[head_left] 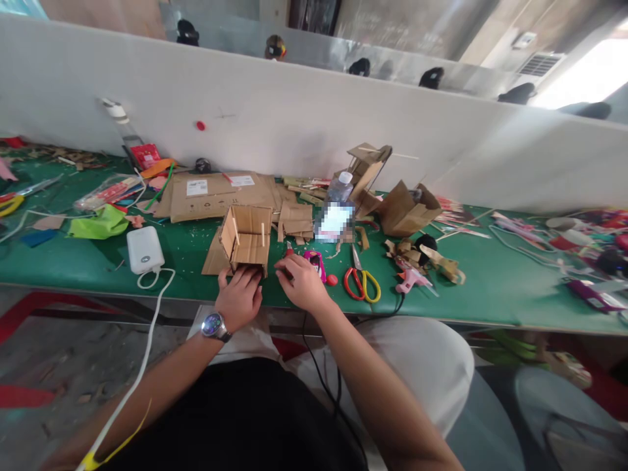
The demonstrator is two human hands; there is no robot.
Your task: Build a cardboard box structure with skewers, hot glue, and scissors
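A small open cardboard box [251, 243] with pale sticks standing inside it sits on the green tabletop. My left hand [241, 294], with a watch on its wrist, is at the box's lower front edge. Its fingers press against the cardboard, and the box partly hides their tips. To the right, my right hand [301, 281] rests low over the table with curled fingers. A small red object [289, 250] shows just beyond those fingers; I cannot tell whether they hold it. Next to this hand lie a pink tape-like item [316, 265] and a round red piece [332, 280].
Red-and-yellow scissors [362, 284] and a pink glue gun [411, 280] lie to the right. A white power bank [145, 250] with a cable is at left. Behind stand flattened cardboard [216, 203], a bottle [339, 188], a lit blurred screen [334, 221] and a paper bag [407, 212].
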